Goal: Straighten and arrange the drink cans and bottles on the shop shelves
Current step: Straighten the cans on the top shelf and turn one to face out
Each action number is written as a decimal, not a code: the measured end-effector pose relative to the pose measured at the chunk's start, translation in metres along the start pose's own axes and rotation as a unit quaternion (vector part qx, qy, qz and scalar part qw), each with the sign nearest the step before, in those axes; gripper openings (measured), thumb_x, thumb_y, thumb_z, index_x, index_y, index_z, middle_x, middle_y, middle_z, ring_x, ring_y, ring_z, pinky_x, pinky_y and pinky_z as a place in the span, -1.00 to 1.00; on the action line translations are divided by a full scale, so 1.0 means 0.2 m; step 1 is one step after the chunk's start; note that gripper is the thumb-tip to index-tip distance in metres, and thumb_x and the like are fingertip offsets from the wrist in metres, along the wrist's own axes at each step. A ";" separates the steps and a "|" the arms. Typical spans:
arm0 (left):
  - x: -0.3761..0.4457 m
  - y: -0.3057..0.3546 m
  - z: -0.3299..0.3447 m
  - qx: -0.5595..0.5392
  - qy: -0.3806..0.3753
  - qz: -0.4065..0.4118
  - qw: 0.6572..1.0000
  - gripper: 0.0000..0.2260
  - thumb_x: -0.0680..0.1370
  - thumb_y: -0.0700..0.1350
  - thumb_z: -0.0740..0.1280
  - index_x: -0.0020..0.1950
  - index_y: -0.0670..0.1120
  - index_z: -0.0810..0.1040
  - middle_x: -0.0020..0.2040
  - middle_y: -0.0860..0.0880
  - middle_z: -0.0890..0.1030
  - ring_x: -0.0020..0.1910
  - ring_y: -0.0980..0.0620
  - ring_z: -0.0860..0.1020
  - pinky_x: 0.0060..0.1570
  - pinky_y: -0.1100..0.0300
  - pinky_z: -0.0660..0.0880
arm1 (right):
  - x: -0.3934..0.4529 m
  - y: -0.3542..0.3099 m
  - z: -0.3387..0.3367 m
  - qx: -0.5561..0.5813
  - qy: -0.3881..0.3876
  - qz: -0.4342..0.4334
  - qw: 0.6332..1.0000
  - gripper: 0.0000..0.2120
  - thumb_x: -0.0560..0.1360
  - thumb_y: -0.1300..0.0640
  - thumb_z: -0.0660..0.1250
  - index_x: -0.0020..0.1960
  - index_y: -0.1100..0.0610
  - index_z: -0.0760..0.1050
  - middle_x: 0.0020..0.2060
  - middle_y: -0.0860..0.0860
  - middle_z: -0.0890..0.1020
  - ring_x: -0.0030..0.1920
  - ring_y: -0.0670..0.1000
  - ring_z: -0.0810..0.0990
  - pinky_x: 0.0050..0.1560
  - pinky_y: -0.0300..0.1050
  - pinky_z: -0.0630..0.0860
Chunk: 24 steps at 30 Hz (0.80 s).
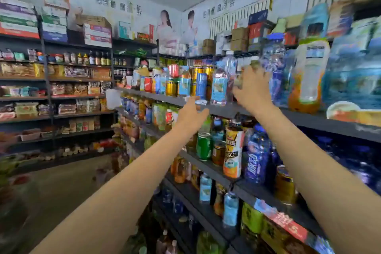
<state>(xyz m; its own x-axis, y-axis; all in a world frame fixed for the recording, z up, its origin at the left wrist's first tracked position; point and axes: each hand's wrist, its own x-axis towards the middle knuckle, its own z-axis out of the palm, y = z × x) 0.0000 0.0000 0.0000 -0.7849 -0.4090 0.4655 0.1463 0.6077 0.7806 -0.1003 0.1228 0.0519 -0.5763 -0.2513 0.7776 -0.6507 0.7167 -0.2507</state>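
Top drinks shelf [224, 109]: your right hand [252, 90] grips a blurred bottle [239, 80] standing beside the blue-labelled bottle [219, 86], your left hand [191, 115] reaches open toward the shelf edge.

A blue can [201, 85] stands beside a clear bottle with a light-blue label [219, 86] and gold cans [170, 88] on the dark grey shelf [222, 109], above a green can [204, 146] and an orange-and-white carton [233, 152].
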 end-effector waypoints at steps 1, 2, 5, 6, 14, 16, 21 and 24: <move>0.07 -0.01 0.02 -0.012 -0.007 0.009 1.000 -0.57 0.59 -0.12 0.20 0.45 -0.06 0.20 0.28 -0.09 0.45 0.00 -0.04 0.50 -0.09 0.21 0.39 | 0.04 0.02 0.03 -0.016 0.024 0.019 0.999 -0.48 0.52 0.11 0.26 0.40 0.25 0.18 0.41 0.27 0.18 0.41 0.28 0.11 0.39 0.09 0.09; 0.15 -0.04 0.05 -0.023 -0.004 0.019 1.000 -0.57 0.59 -0.13 0.21 0.45 -0.07 0.20 0.27 -0.09 0.45 0.06 -0.03 0.48 -0.04 0.21 0.36 | 0.09 0.04 0.05 -0.023 0.052 0.044 0.997 -0.44 0.53 0.10 0.26 0.43 0.24 0.13 0.44 0.28 0.11 0.43 0.30 0.08 0.41 0.11 0.08; 0.36 -0.08 0.14 -0.051 -0.017 0.046 0.998 -0.57 0.58 -0.13 0.24 0.43 -0.07 0.23 0.26 -0.07 0.47 0.07 0.05 0.44 -0.01 0.21 0.37 | 0.20 0.13 0.13 -0.035 0.087 0.121 0.988 -0.30 0.53 0.10 0.29 0.50 0.23 -0.04 0.47 0.29 -0.04 0.45 0.33 0.03 0.41 0.13 0.10; 0.43 -0.08 0.18 -0.065 -0.025 0.060 0.996 -0.57 0.57 -0.13 0.25 0.42 -0.06 0.24 0.25 -0.06 0.48 0.08 0.03 0.45 -0.01 0.20 0.39 | 0.24 0.16 0.15 -0.054 0.098 0.133 0.985 -0.26 0.53 0.09 0.29 0.50 0.24 -0.08 0.48 0.29 -0.05 0.45 0.33 0.05 0.40 0.12 0.12; 0.74 -0.10 0.42 -0.119 -0.135 0.208 0.961 -0.53 0.56 -0.11 0.27 0.44 0.04 0.21 0.33 -0.04 0.44 0.22 -0.01 0.46 0.19 0.11 0.42 | 0.31 0.26 0.32 -0.125 0.166 0.205 0.956 -0.11 0.52 -0.09 0.28 0.51 0.15 -0.29 0.48 0.28 0.05 0.37 0.29 0.28 0.26 0.12 0.35; 0.79 -0.10 0.43 -0.133 -0.166 0.219 0.952 -0.49 0.56 -0.10 0.27 0.46 0.02 0.15 0.37 -0.05 0.40 0.28 -0.02 0.42 0.23 0.12 0.39 | 0.33 0.26 0.33 -0.099 0.170 0.207 0.958 -0.08 0.49 0.00 0.35 0.52 0.13 -0.27 0.47 0.27 0.07 0.37 0.29 0.29 0.22 0.08 0.38; 0.85 -0.07 0.42 -0.304 -0.207 0.186 0.911 -0.51 0.55 -0.09 0.28 0.44 -0.04 0.20 0.36 -0.05 0.39 0.29 0.05 0.41 0.31 0.06 0.37 | 0.28 0.16 0.33 -0.045 0.240 0.097 0.965 -0.16 0.46 0.15 0.39 0.53 0.12 -0.09 0.38 0.19 0.23 0.26 0.14 0.40 0.01 -0.23 0.33; 0.78 -0.04 0.39 -0.383 -0.212 0.242 0.866 -0.62 0.53 -0.16 0.33 0.28 0.05 0.29 0.23 -0.02 0.49 0.14 0.11 0.51 0.19 0.22 0.46 | 0.18 0.04 0.31 -0.061 0.252 0.040 0.965 -0.15 0.41 0.29 0.41 0.52 0.18 -0.04 0.38 0.22 0.22 0.07 -0.01 0.43 -0.17 -0.46 0.30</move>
<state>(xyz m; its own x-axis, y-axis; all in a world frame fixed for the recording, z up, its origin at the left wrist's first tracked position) -0.1708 -0.0157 0.0331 -0.6466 0.1521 0.7475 0.7492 -0.0574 0.6598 -0.1564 0.0797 0.0418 -0.2881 0.1351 0.9480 -0.5325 0.8002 -0.2759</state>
